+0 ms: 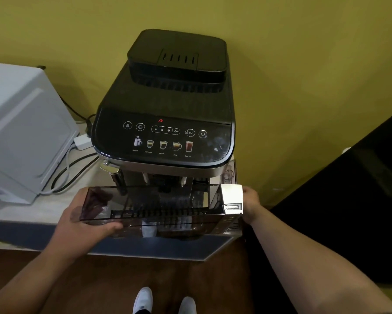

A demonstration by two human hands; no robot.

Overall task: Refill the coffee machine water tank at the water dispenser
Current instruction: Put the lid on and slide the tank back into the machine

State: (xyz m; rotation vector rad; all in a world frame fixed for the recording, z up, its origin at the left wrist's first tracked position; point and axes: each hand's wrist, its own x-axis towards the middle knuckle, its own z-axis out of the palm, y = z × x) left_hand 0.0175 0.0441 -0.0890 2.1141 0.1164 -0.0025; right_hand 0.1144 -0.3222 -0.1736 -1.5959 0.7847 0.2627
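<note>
A black coffee machine (167, 105) stands on a pale counter against the yellow wall, with a red light on its touch panel. In front of it I hold the smoky transparent water tank (158, 207) sideways, level with the machine's spout. My left hand (86, 223) grips the tank's left end, fingers under it and thumb along the front. At the tank's silver right end (232, 199), my right hand (250, 203) holds it from the side. The tank looks empty of water.
A white appliance (20, 132) sits at the left on the counter, with cables (65, 175) and a white plug block (82, 141) beside the machine. A dark surface (360, 200) fills the right. Brown floor and my white shoes (163, 301) lie below the counter edge (145, 248).
</note>
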